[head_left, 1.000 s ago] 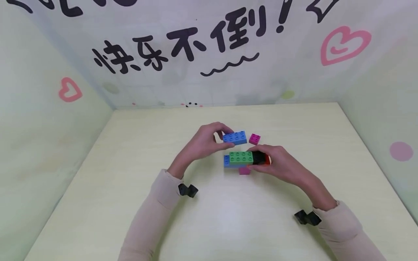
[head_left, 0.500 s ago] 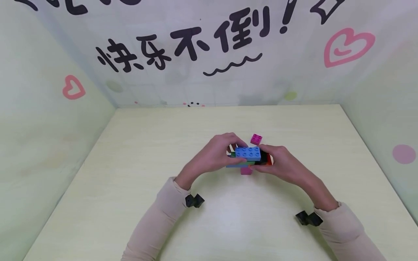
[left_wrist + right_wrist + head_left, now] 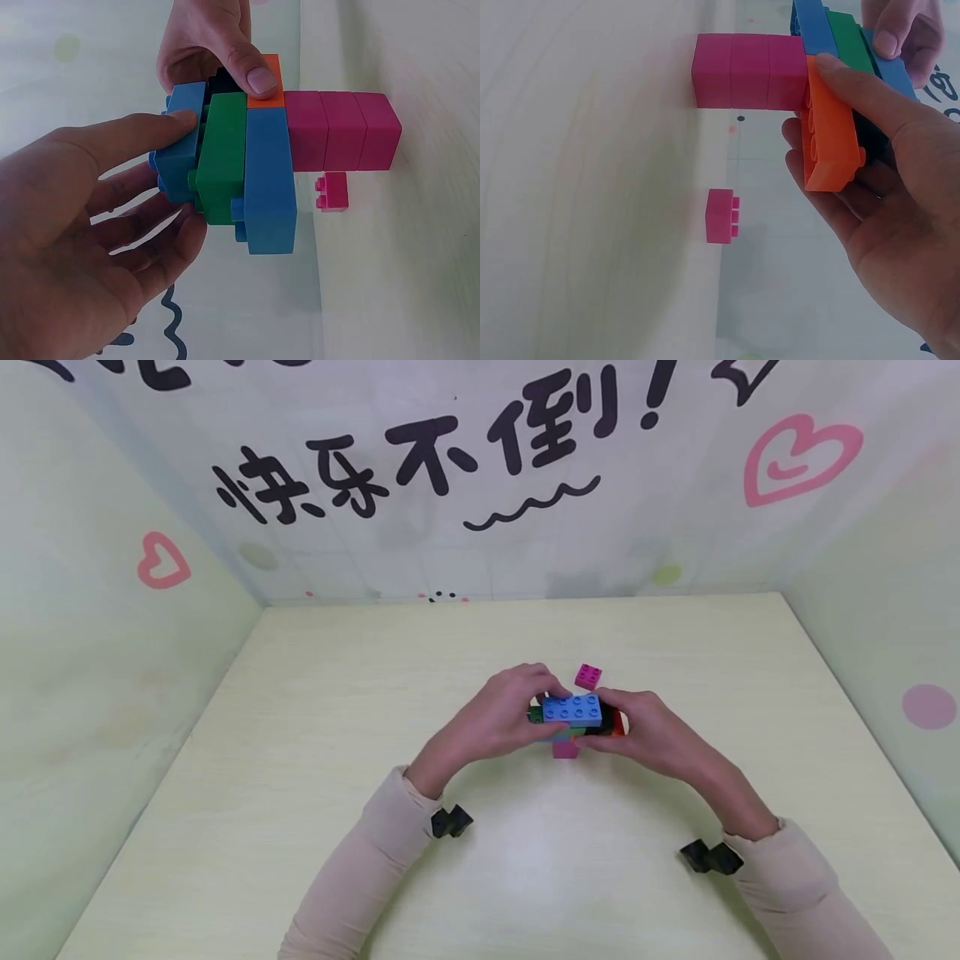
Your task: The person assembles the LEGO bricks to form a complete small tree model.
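Observation:
A toy building brick stack stands on the table, its base a column of three magenta bricks [image 3: 345,131]. Across that column lie an orange brick [image 3: 832,135] and a blue brick [image 3: 270,187], end to end. Above them come a green brick [image 3: 225,157] and a black brick [image 3: 221,81]. My left hand [image 3: 504,714] pinches another blue brick [image 3: 572,712] between thumb and fingers, at the top of the stack over the green and black ones. From the other side my right hand [image 3: 652,731] grips the stack, thumb on the orange brick, fingers behind it.
A loose magenta brick [image 3: 588,677] lies on the table [image 3: 337,677] just behind the stack. Printed walls with dark writing [image 3: 431,452] and hearts rise at the back and both sides. Each wrist carries a small black camera mount.
My left hand has moved right and toward the stack, bringing the blue brick from beside it onto the green and black bricks. The right hand has kept its grip in place.

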A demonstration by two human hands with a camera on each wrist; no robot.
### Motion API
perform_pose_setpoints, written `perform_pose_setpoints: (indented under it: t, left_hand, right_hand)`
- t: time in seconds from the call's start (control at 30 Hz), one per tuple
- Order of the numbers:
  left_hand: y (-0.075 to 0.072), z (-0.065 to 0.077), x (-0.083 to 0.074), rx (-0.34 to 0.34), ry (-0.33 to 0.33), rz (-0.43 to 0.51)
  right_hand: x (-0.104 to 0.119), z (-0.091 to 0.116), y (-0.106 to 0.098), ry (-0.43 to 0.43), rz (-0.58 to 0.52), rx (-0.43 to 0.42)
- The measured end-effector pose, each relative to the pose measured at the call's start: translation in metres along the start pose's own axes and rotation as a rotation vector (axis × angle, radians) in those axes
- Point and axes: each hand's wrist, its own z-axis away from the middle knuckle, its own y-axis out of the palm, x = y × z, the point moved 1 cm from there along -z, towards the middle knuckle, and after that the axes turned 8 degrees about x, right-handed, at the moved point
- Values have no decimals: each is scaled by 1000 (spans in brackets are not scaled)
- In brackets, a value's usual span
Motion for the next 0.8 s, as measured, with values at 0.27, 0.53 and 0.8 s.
perform_pose_setpoints:
  t: [0.27,0.53,0.8]
  left_hand:
    - [-4,-3,-4,38,4,-68]
    - [-7,-6,-9,46,42,-113]
    - [-8,-5,-6,59,31,-110]
  right_hand:
    - [-2,1,-1,-16,-12,-3]
    - [-2,1,-4,-28,-10,-8]
    - [-3,-1,-2,-19,-7,-6]
